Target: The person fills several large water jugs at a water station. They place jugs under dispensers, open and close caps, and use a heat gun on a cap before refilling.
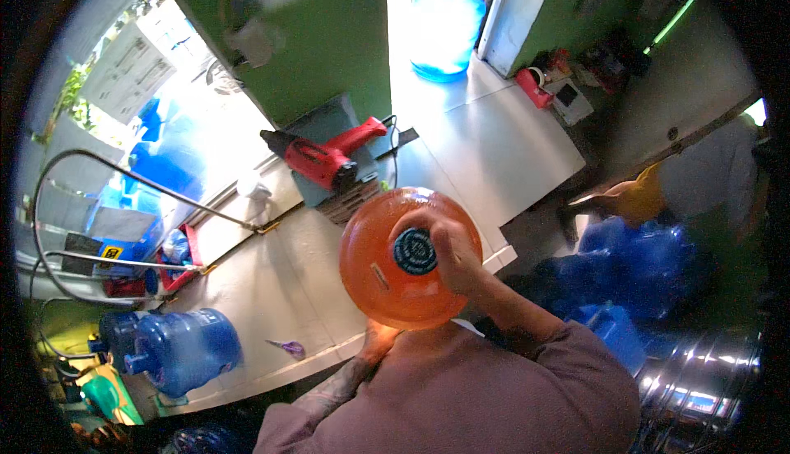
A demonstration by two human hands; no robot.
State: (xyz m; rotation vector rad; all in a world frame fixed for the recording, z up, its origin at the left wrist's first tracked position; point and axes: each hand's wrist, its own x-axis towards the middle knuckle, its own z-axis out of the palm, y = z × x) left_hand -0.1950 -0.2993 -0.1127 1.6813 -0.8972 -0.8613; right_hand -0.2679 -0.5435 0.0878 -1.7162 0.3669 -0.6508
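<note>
An orange water jug (376, 281) is held upright close to my chest, its dark ribbed cap (415, 251) facing up at me. My right hand (453, 250) wraps the jug's neck beside the cap. Low on the jug's near side, my left hand (381, 338) supports it, with the fingers mostly hidden beneath. Just beyond the jug, a red heat gun (324, 161) with a black nozzle lies on a grey box (333, 118). Purple-handled scissors (290, 348) rest on the tiled counter (290, 293) to the left.
Blue jugs (188, 346) lie sideways at the counter's left end, near bent metal tubes (148, 182). A clear blue jug (447, 34) stands on the far ledge. On the right are a person in an orange-yellow garment (642, 195), blue containers (636, 263) and a ribbed metal tank (697, 386).
</note>
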